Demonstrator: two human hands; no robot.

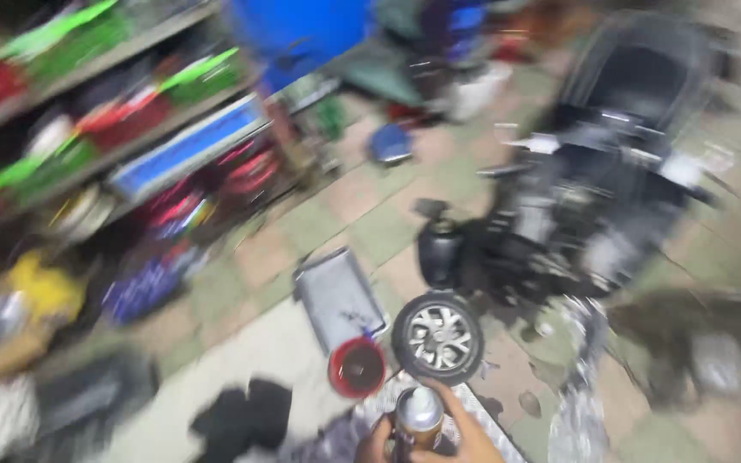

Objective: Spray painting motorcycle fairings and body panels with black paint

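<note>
The whole head view is motion-blurred. At the bottom middle, my right hand (466, 431) wraps around a spray can (418, 413) with a silvery top, held upright. A small part of what looks like my left hand (376, 447) shows against the can's left side; its grip is unclear. Just beyond the can a small black wheel with a silver rim (436, 337) lies on the tiled floor. A red round tub (357, 368) sits beside the wheel, with a grey flat tray (336, 296) behind it.
A stripped black scooter (576, 197) stands at the upper right. Shelves (113, 129) full of colourful goods line the left side. A black cloth (242, 416) lies at the lower left. A blue object (302, 30) is at the top, and a dark blurred shape (696, 343) at the right.
</note>
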